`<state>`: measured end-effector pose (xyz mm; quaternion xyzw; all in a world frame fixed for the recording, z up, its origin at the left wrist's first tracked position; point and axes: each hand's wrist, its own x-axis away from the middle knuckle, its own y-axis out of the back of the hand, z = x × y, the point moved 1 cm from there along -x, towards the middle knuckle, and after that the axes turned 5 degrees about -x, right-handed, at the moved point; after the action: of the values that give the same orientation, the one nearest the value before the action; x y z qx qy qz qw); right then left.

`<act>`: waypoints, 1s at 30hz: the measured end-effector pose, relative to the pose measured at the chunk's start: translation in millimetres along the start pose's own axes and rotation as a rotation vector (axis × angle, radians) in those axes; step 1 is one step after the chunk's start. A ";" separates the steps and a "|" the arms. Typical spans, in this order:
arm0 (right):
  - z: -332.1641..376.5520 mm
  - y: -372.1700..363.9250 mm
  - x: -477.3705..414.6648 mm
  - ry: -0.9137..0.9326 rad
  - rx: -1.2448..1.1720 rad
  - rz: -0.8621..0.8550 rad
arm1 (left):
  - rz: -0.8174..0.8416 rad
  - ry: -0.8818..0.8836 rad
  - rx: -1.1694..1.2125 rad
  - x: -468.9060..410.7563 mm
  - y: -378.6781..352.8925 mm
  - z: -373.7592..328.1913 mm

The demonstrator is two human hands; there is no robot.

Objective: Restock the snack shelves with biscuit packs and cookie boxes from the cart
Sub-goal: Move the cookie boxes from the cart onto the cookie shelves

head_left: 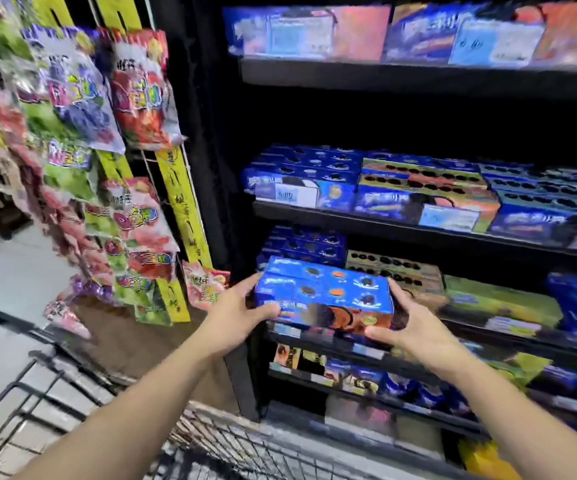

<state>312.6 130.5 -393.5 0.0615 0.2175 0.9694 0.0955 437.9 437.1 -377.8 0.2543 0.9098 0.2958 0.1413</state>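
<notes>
cart (72,386): black wire basket, bottom left and bottom edge, nearest the lens; heavy motion blur, contents can't be made out.
forearms: both bare, reach up from the bottom edge over the cart toward the shelves.
left hand (235,311): clamped on the left end of the cookie boxes, thumb on the front face, fingers on the end.
right hand (410,322): clamped on the right end, thumb under the front lower edge, fingers wrapped up the side.
cookie boxes (325,296): blue, look like two stacked flat, cookie pictures on top, orange print on the front; held level between both hands at the front lip of the third shelf (488,329), left side.
behind them: more blue boxes (306,244) stacked on that same shelf; tan and green boxes to the right.
shelf above (418,233): full row of blue and orange-fronted boxes.
top shelf (418,76): blue and pink boxes, blurred.
candy bags (134,98): hang on a yellow strip rack left of the shelving.
print: unreadable, blur.
</notes>
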 end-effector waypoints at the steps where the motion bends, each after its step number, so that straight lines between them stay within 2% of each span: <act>1: -9.0 -0.1 -11.8 0.023 0.042 -0.014 | -0.024 -0.019 -0.006 -8.9 -4.5 9.5; 5: -26.5 4.1 -49.4 0.083 0.140 -0.034 | -0.110 -0.039 -0.014 -40.1 -21.8 37.7; 8: -32.0 3.9 -69.4 0.057 0.152 -0.011 | -0.112 -0.027 -0.010 -57.3 -29.8 50.3; 14: -31.5 9.7 -98.1 0.080 0.246 -0.076 | -0.152 -0.051 -0.084 -88.8 -30.3 52.4; 23: -28.1 12.4 -143.6 -0.035 0.516 -0.046 | -0.176 0.149 -0.044 -136.6 -40.6 67.3; 27: -30.1 5.5 -149.6 -0.037 0.456 -0.101 | -0.212 0.179 -0.065 -147.4 -43.4 65.1; 30: -25.7 -4.2 -157.5 -0.022 0.416 -0.124 | -0.317 0.183 -0.222 -145.3 -49.0 60.9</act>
<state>462.6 90.3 -430.6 0.0767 0.4154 0.8951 0.1425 564.8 352.0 -440.0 0.0628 0.9093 0.3901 0.1302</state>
